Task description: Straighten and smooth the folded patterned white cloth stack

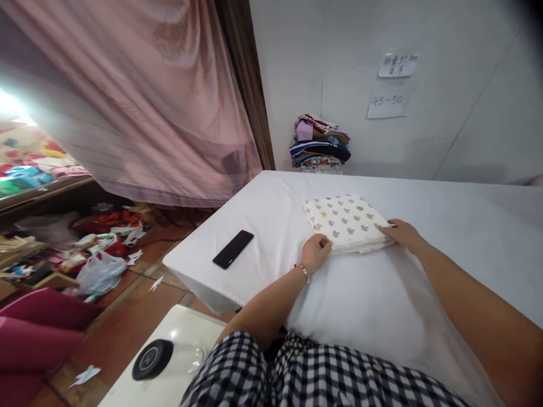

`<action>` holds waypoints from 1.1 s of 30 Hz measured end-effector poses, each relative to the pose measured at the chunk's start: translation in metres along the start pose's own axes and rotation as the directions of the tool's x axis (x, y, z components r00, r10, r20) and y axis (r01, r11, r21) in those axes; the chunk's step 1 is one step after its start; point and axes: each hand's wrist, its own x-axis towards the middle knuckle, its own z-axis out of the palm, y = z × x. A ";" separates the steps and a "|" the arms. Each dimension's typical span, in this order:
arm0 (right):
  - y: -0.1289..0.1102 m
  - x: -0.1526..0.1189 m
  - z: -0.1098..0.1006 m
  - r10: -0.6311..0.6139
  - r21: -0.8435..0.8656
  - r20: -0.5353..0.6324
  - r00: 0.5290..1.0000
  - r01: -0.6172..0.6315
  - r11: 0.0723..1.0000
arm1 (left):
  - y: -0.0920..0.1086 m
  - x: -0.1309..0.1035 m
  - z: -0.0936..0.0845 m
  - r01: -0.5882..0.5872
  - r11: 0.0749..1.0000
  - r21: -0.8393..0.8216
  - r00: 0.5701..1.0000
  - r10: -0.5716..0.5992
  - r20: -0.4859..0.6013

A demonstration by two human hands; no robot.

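Note:
A folded white cloth with a grey apple-like print lies flat on the white-covered table, its layered edge facing me. My left hand, with a bracelet at the wrist, is at the cloth's near left corner. Its fingers are curled, thumb and forefinger pressed at the edge. At the near right corner, my right hand grips the edge between thumb and fingers. The undersides of both grips are hidden. To the left of the cloth lies a black phone.
The white-covered table runs along a wall, with a pile of folded fabrics behind its far edge. A low white surface at lower left carries a round black object. Bags and scraps litter the floor below a pink curtain.

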 end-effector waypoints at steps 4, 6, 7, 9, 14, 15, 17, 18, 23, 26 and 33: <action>-0.006 0.009 -0.004 0.007 0.010 0.054 0.999 -0.008 1.000 | 0.000 0.001 0.000 0.042 0.999 0.025 0.999 -0.042 -0.012; -0.010 0.009 -0.004 0.026 0.033 0.076 0.997 -0.029 0.999 | 0.001 0.001 -0.001 0.052 0.998 0.033 0.999 -0.052 -0.011; -0.011 0.009 -0.004 0.037 0.049 0.093 0.995 -0.042 0.998 | 0.001 0.001 -0.001 0.052 0.998 0.034 0.999 -0.052 -0.009; -0.013 0.006 -0.005 0.062 0.087 0.143 0.988 -0.075 0.993 | 0.001 0.001 -0.003 0.052 0.998 0.030 0.999 -0.052 -0.003; -0.011 -0.010 -0.011 0.085 0.186 0.277 0.957 -0.140 0.973 | -0.002 0.001 -0.008 0.063 0.998 0.005 0.998 -0.062 -0.031; -0.009 -0.017 -0.013 0.086 0.214 0.317 0.945 -0.160 0.964 | -0.003 0.001 -0.009 0.065 0.998 -0.002 0.997 -0.065 -0.047; -0.003 -0.033 -0.018 0.097 0.279 0.409 0.907 -0.225 0.934 | -0.006 0.001 -0.011 0.080 0.997 -0.018 0.994 -0.081 -0.076; 0.000 -0.043 -0.020 0.099 0.314 0.447 0.889 -0.260 0.913 | -0.007 0.001 -0.012 0.099 0.995 -0.029 0.992 -0.101 -0.078; 0.011 -0.088 -0.027 0.062 0.455 0.500 0.864 -0.323 0.830 | -0.009 0.003 -0.014 0.223 0.971 -0.089 0.975 -0.224 -0.005; 0.008 -0.104 -0.028 0.080 0.462 0.447 0.891 -0.306 0.833 | -0.011 0.004 -0.015 0.242 0.963 -0.115 0.970 -0.237 0.058; 0.002 -0.116 -0.030 0.059 0.571 0.511 0.858 -0.390 0.723 | -0.018 0.005 -0.015 0.309 0.908 -0.283 0.950 -0.278 0.146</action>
